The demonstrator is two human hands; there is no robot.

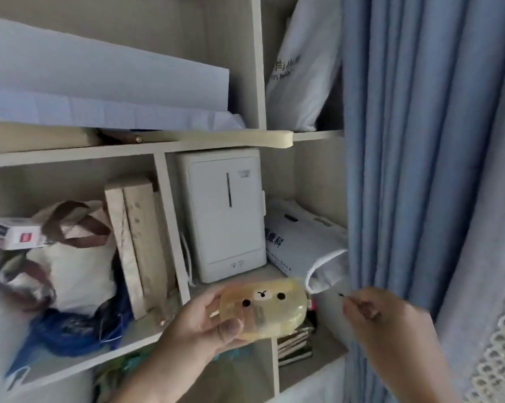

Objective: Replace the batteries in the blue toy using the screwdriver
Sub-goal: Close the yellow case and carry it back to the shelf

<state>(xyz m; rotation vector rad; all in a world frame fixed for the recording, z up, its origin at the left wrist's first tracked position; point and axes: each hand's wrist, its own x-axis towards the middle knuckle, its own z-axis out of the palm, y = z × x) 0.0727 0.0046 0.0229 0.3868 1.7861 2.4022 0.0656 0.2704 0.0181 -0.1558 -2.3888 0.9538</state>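
Note:
My left hand [200, 324] grips a translucent yellow bear-face case [264, 308] from below and the left, thumb on its front. The case is held in front of a shelf unit. My right hand [373, 311] is to the right of the case, apart from it, fingers pinched on a thin small tool with a dark tip [342, 295] that points left; it is too small to tell whether it is the screwdriver. No blue toy or batteries are visible.
The shelf unit [71, 157] holds a white box-shaped appliance [225, 216], leaning wooden boards [135, 242], a cloth bag [79, 257], a small carton [12, 232], white bags [300, 237] and notebooks [293, 341]. A blue curtain [405, 141] hangs at the right.

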